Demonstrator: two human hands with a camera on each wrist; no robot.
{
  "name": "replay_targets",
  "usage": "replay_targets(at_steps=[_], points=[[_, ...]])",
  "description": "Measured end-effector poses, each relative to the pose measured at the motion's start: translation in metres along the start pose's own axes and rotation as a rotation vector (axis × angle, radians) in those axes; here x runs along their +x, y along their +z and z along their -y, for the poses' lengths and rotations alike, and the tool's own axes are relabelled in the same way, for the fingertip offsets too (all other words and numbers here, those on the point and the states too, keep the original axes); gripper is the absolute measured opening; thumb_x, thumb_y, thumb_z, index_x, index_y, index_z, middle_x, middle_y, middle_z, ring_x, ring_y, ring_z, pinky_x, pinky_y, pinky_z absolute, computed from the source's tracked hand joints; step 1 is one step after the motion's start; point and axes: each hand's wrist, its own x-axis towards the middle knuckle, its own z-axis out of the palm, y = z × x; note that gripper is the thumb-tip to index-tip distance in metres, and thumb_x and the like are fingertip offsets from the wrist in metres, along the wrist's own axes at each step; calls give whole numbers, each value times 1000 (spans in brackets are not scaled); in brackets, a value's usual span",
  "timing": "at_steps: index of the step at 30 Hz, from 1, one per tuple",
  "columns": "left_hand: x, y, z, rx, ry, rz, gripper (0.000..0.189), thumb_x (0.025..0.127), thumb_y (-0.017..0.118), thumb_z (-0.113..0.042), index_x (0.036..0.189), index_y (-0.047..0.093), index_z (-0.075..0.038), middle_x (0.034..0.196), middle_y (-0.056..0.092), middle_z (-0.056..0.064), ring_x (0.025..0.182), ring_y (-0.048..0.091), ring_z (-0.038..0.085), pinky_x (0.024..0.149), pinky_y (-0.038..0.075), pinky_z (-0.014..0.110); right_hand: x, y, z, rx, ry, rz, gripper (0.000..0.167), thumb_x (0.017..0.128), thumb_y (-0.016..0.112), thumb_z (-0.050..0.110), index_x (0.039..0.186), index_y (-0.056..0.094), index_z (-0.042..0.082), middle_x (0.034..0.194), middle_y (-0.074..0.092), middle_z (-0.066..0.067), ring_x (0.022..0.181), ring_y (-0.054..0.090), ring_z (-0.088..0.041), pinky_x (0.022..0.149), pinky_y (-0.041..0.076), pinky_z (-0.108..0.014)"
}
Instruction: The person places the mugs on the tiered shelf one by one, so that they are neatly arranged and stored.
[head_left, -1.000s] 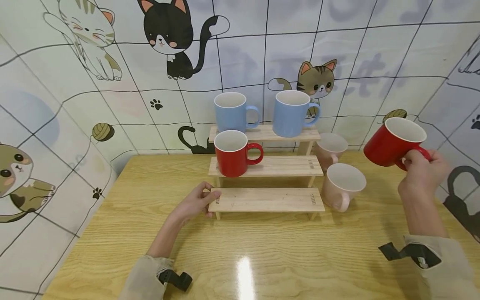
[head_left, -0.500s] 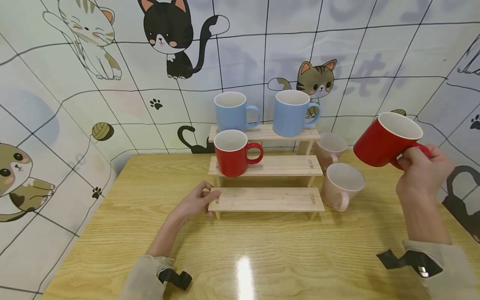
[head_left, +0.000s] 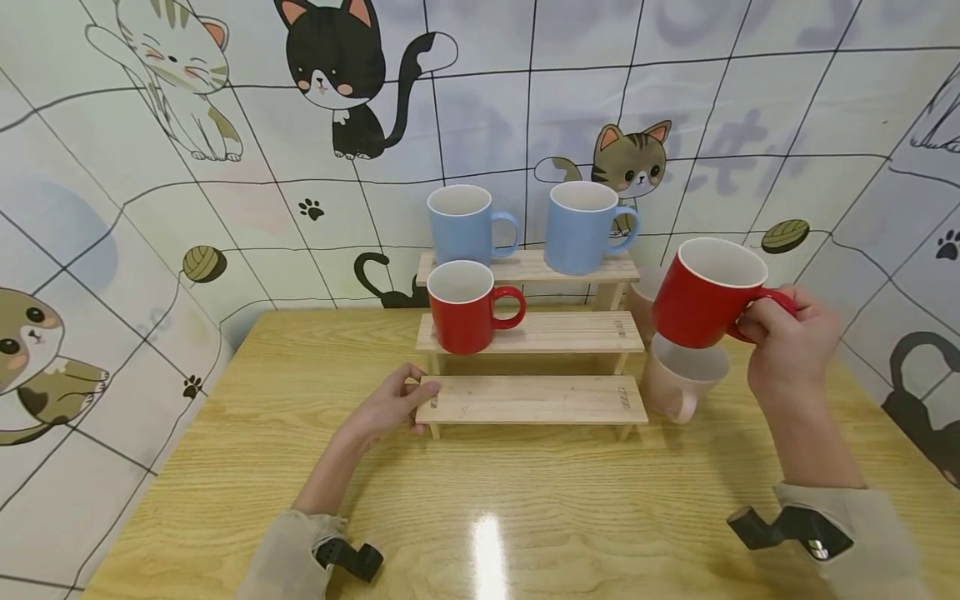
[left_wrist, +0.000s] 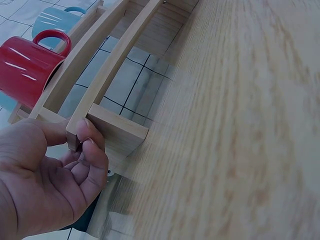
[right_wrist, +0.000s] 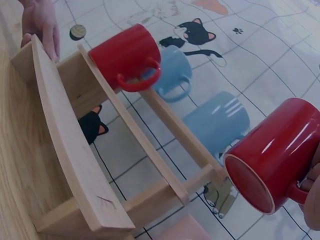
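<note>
My right hand [head_left: 795,354] grips the handle of a red mug [head_left: 705,296], held in the air right of the wooden three-step rack [head_left: 532,400] and slightly tilted. In the right wrist view the mug's base [right_wrist: 250,185] shows. At the rack's lowest step, my left hand [head_left: 390,404] pinches the left end between thumb and fingers; the left wrist view shows the thumb on top [left_wrist: 50,132]. Another red mug [head_left: 461,312] stands at the left of the middle step. On the top step are two light blue mugs, one left [head_left: 459,229] and one right [head_left: 577,233].
Two pale pink mugs stand on the table right of the rack: a front one [head_left: 678,383] and a rear one [head_left: 641,304], both partly hidden by the held mug. A cloth [head_left: 255,200] printed with cats and grid lines hangs behind the wooden table [head_left: 300,350].
The right hand has carried the red mug leftward, closer to the rack, and it now overlaps the pink mugs. My left hand stays on the lowest step.
</note>
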Motion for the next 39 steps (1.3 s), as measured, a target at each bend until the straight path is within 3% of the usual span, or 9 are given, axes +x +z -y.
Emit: replay_targets(at_steps=[10,16,22,30,39], points=[[0,-1,1,5,8,2,33,105,59,-27,111,36,-4,81,56,6,54,55,20,62,53,29,-16,24,-19,-61,9,172,32,84,41,-18,60,38,3,52,36,-3,50,33,-15,45,41,-19],[1,-1,2,15,7,3,34,105,59,-28,111,36,-4,80,56,5,54,56,21,62,53,30,-24,32,-31,-154,38,269,32,85,42,-15,61,38,5,53,35,-1,53,32,-15,50,41,-21],[1,-1,2,17,-4,-3,34,104,59,-28,112,37,-4,80,56,4,54,56,20,62,54,29,-28,39,-40,-192,95,301,32,90,46,-10,63,43,6,55,37,0,50,38,-13,52,49,-20],[1,-1,3,14,-12,-14,35,104,60,-30,112,37,-4,76,52,4,54,52,18,61,55,29,-29,47,-53,-95,186,333,33,91,43,-9,63,40,9,54,34,-1,50,31,-16,49,40,-23],[0,-1,3,10,1,-8,35,104,60,-29,112,37,-4,79,55,5,53,54,19,60,54,29,-19,52,-64,-148,205,396,29,81,43,-11,60,39,9,55,34,-2,55,36,-18,51,43,-27]])
